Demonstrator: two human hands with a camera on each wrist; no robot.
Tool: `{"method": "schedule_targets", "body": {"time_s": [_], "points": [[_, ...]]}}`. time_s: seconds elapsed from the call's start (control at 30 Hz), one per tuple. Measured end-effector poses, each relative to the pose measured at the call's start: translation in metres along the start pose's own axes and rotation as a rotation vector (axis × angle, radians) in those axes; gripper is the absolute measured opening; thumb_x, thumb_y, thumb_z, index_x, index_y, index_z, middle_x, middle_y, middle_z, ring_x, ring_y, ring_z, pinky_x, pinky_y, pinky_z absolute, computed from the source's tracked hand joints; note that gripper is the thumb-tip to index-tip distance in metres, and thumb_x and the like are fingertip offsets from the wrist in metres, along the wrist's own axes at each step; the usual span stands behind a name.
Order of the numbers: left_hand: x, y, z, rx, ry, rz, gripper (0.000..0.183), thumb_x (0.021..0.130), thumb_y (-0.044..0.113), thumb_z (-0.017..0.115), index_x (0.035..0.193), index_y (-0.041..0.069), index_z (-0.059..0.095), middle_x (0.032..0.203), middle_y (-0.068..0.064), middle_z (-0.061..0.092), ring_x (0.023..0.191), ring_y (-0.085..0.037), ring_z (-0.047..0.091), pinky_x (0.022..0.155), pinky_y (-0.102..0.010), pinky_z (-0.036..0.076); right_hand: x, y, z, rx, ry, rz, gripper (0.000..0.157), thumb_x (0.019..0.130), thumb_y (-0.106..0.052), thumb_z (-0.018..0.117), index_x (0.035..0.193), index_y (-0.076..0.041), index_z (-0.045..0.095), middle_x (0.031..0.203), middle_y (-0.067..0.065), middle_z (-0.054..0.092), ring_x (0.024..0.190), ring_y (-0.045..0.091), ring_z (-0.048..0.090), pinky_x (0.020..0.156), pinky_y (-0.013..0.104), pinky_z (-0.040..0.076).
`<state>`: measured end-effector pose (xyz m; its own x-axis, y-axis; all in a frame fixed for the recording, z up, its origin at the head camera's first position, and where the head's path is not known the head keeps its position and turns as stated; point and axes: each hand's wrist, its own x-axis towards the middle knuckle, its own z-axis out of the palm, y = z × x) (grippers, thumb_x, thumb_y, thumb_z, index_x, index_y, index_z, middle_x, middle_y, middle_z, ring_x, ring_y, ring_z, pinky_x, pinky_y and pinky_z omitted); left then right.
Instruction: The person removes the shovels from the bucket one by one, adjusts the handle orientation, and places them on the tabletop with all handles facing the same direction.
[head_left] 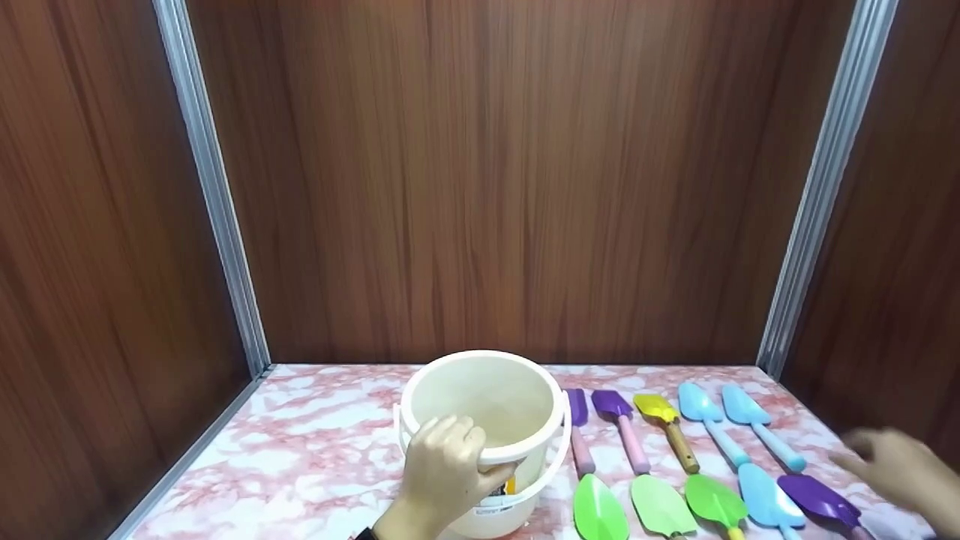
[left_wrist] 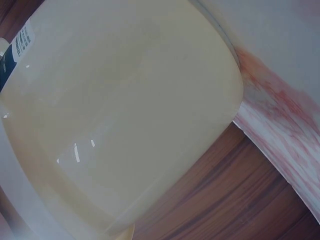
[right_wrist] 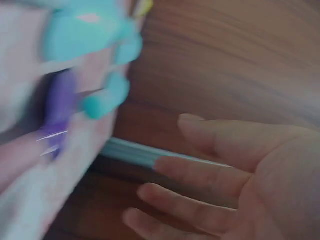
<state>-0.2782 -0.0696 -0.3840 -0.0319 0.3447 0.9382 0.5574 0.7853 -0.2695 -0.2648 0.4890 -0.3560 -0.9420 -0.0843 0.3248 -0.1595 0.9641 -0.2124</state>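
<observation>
A cream plastic bucket [head_left: 487, 401] stands upright on the marbled tabletop, its side filling most of the left wrist view. My left hand [head_left: 446, 472] grips its near rim, fingers over the edge and thumb outside. The bucket's handle [head_left: 551, 469] hangs down at the front. At the right edge, my right hand [head_left: 896, 469] is in the air, holding nothing. In the right wrist view its fingers [right_wrist: 200, 175] are spread and loosely bent. Nearest to it lies a purple trowel [head_left: 821, 501] with a pink handle, beside a light blue trowel [head_left: 769, 495].
Several hand trowels lie in two rows right of the bucket, among them a yellow trowel [head_left: 660, 411] with a wooden handle and a green trowel [head_left: 712, 501]. Brown wood-grain panels [head_left: 510, 187] enclose the table [head_left: 300, 450] at the back and sides, with metal corner posts [head_left: 214, 187].
</observation>
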Motion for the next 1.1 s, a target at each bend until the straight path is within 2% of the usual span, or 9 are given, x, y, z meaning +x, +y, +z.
{"method": "schedule_targets", "body": {"time_s": [0.07,0.13,0.23,0.43,0.6,0.7,0.8,0.97,1.1], "points": [[0.000,0.000,0.000,0.000,0.009,0.004,0.058,0.067,0.053,0.091,0.062,0.017,0.046,0.061,0.005,0.042,0.052,-0.016,0.042,0.053,-0.029,0.036,0.012,-0.019,-0.006,0.022,0.037,-0.016,0.049,0.099,-0.025,0.070,0.117,0.020,0.064,0.112,0.046,0.062,0.108,0.066,0.057,0.091,0.075,0.045],[0.001,-0.001,0.001,0.006,0.012,0.003,0.057,0.067,0.053,0.091,0.062,0.017,0.047,0.061,0.005,0.042,0.053,-0.016,0.043,0.054,-0.030,0.036,0.021,-0.041,-0.008,0.049,0.054,-0.018,0.062,0.103,-0.034,0.067,0.131,0.021,0.057,0.126,0.051,0.052,0.119,0.069,0.048,0.096,0.080,0.039],[0.002,-0.001,0.002,0.009,0.018,0.011,0.057,0.066,0.053,0.091,0.061,0.017,0.047,0.061,0.005,0.043,0.052,-0.016,0.043,0.054,-0.030,0.036,0.032,-0.073,0.000,0.086,0.041,-0.022,0.080,0.105,-0.046,0.062,0.147,0.020,0.043,0.144,0.051,0.036,0.132,0.070,0.035,0.100,0.086,0.031],[0.002,-0.001,0.001,0.011,-0.011,-0.007,0.056,0.068,0.054,0.090,0.062,0.016,0.049,0.062,0.004,0.044,0.053,-0.017,0.046,0.055,-0.032,0.039,0.047,-0.133,0.034,0.129,0.041,-0.096,0.083,0.103,-0.052,0.062,0.154,0.011,0.043,0.156,0.046,0.032,0.142,0.070,0.027,0.105,0.088,0.022],[0.001,-0.003,-0.001,0.026,-0.007,0.010,0.055,0.068,0.055,0.089,0.062,0.017,0.050,0.062,0.005,0.045,0.054,-0.016,0.046,0.055,-0.031,0.040,0.047,-0.174,0.061,0.159,0.036,-0.143,0.084,0.101,-0.059,0.061,0.158,0.001,0.045,0.162,0.039,0.030,0.147,0.073,0.012,0.109,0.088,0.004],[0.001,-0.003,-0.001,0.024,-0.006,0.004,0.055,0.066,0.055,0.090,0.062,0.017,0.050,0.062,0.005,0.045,0.054,-0.016,0.046,0.055,-0.031,0.039,0.045,-0.190,0.072,0.140,0.037,-0.159,0.083,0.099,-0.063,0.061,0.157,-0.005,0.049,0.164,0.035,0.033,0.149,0.070,0.014,0.113,0.085,0.000],[0.002,-0.003,-0.001,0.023,-0.009,-0.001,0.056,0.066,0.055,0.090,0.062,0.017,0.048,0.062,0.005,0.043,0.054,-0.016,0.045,0.055,-0.030,0.038,0.043,-0.199,0.080,0.101,-0.001,-0.145,0.086,0.097,-0.069,0.060,0.155,-0.006,0.053,0.164,0.034,0.034,0.150,0.067,0.018,0.111,0.087,0.003],[0.002,-0.001,-0.001,0.023,0.004,0.014,0.058,0.064,0.054,0.091,0.062,0.017,0.047,0.062,0.005,0.041,0.053,-0.015,0.043,0.054,-0.028,0.035,0.044,-0.203,0.084,0.052,-0.108,-0.099,0.097,0.093,-0.080,0.053,0.158,-0.007,0.049,0.165,0.032,0.034,0.152,0.065,0.017,0.109,0.088,0.005],[0.002,0.000,0.000,0.021,-0.013,0.003,0.058,0.065,0.053,0.092,0.062,0.017,0.047,0.062,0.005,0.042,0.053,-0.016,0.043,0.054,-0.029,0.036,0.044,-0.202,0.084,0.051,-0.138,-0.100,0.097,0.094,-0.080,0.052,0.160,-0.008,0.047,0.166,0.031,0.033,0.153,0.064,0.017,0.109,0.089,0.007]]}}
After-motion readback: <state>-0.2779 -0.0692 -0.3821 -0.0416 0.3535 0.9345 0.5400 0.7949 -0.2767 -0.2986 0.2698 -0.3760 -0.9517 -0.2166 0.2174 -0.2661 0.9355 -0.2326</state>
